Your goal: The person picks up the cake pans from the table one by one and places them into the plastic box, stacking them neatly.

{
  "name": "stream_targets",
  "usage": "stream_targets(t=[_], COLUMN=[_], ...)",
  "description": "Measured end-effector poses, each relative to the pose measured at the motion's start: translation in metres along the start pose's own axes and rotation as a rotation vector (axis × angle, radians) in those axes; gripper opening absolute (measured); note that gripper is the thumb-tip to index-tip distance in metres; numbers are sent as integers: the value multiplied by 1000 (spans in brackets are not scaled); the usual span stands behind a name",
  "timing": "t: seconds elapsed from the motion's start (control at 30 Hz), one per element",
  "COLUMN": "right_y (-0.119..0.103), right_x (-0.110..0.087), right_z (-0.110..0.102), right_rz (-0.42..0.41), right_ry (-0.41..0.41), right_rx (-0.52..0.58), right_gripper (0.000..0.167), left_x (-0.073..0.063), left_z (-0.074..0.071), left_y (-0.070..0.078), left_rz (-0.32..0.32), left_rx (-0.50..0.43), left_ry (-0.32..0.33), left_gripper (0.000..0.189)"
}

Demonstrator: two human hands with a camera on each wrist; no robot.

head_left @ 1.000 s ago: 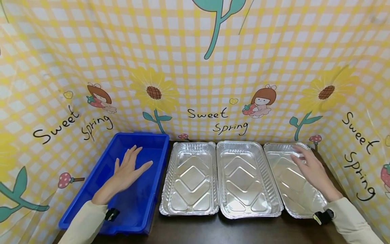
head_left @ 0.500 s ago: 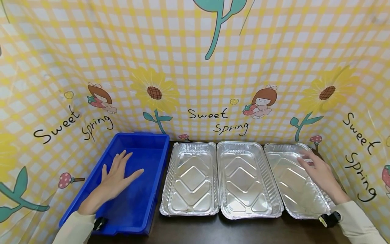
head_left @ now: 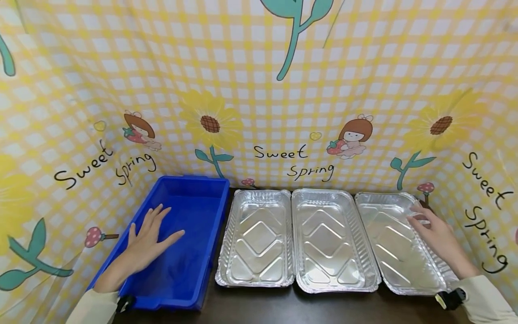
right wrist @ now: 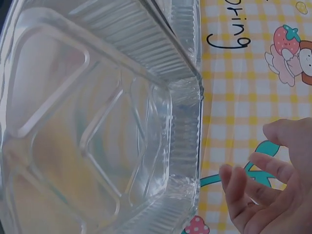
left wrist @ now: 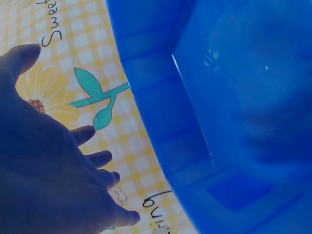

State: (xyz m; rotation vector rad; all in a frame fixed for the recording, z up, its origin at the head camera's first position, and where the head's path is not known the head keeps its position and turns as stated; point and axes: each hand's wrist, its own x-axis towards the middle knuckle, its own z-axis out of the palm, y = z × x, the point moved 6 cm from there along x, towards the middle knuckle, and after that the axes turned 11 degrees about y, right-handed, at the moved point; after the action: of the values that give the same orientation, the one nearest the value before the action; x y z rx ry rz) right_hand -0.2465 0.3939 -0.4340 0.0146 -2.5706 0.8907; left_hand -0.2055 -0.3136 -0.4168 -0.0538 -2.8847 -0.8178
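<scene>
My left hand [head_left: 143, 243] hovers over the blue plastic bin [head_left: 220, 216], fingers spread, with nothing in it. The left wrist view shows that hand [left wrist: 53, 170] dark against the light, and the bin [left wrist: 151, 97] on the right with a bare floor. On the other side my right hand [head_left: 439, 236] is above the right-hand foil tray [head_left: 388, 243], fingers loosely bent and holding nothing. In the right wrist view this hand [right wrist: 273, 190] appears beyond the foil tray's end wall [right wrist: 185, 131].
Two more foil trays, one on the left [head_left: 261, 238] and one in the middle [head_left: 325, 238], stand side by side between the bin and the right tray. A dark table [head_left: 283, 308] carries everything. Yellow checked cloth [head_left: 259, 103] encloses the back and both sides.
My left hand has drifted left and toward me over the bin. The right hand has shifted to the right and slightly nearer. The head view has turned a little to the left.
</scene>
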Motion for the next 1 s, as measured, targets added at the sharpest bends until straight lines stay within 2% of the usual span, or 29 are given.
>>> stream_targets(t=[0.23, 0.63, 0.87, 1.0], right_y=[5, 16, 25, 32], right_x=[-1, -5, -5, -9], right_z=[-3, -11, -15, -18], right_rz=[-18, 7, -9, 25], right_ry=[-7, -31, -18, -40], right_rx=[-9, -65, -78, -66], right_gripper=[40, 42, 41, 45], left_x=[-9, -20, -28, -27], left_z=[-8, -18, -22, -24], left_y=[-8, -14, -28, -36], left_rz=[-4, -16, -23, -30], left_rx=[8, 27, 46, 45], left_ry=[9, 8, 1, -1], left_gripper=[95, 94, 94, 93])
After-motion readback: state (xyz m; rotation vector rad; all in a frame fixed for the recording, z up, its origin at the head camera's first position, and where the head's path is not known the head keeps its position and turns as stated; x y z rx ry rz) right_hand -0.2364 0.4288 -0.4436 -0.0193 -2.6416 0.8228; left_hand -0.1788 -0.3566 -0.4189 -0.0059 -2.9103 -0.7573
